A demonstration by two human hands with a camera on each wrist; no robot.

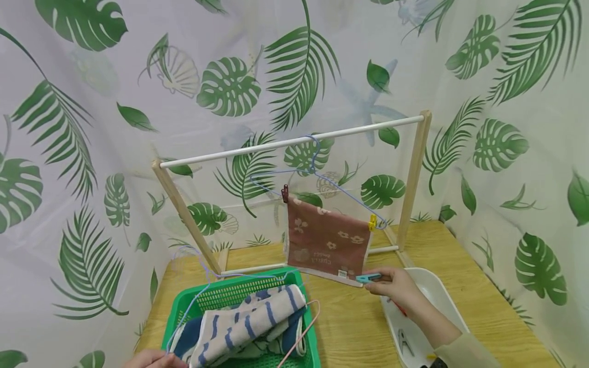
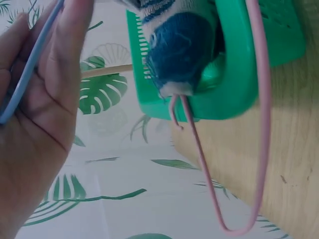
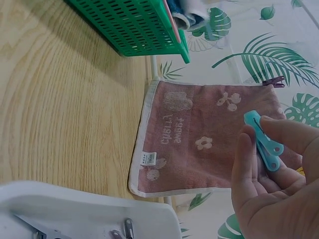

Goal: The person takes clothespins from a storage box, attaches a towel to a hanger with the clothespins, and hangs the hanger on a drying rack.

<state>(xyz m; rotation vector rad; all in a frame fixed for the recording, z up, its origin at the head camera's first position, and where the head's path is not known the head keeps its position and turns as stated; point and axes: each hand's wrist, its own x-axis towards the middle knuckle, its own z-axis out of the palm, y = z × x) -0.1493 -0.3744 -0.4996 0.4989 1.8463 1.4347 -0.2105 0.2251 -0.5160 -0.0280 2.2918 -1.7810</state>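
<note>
My right hand (image 1: pixel 395 286) pinches a light-blue clothespin (image 3: pixel 264 139) between thumb and fingers, close to the lower right corner of a dusty-red towel (image 1: pixel 326 240). That towel hangs from a blue wire hanger (image 1: pixel 347 194) on the rack's bar, held by a dark-red clothespin (image 1: pixel 285 193) at one top corner and a yellow one (image 1: pixel 372 223) at the other. At the bottom left, my left hand (image 1: pixel 156 359) holds a second blue hanger (image 1: pixel 190 304), whose hook end reaches over the green basket (image 1: pixel 313 342). Its wire crosses the left palm (image 2: pixel 45 124) in the left wrist view.
Blue-and-white striped towels (image 1: pixel 253 322) lie in the basket, with a pink hanger (image 1: pixel 303 332) at its right side. A white tray (image 1: pixel 442 291) with several clothespins (image 1: pixel 405 341) stands at right. The rack's wooden posts (image 1: pixel 414 179) rise behind on the wooden table (image 1: pixel 354 327).
</note>
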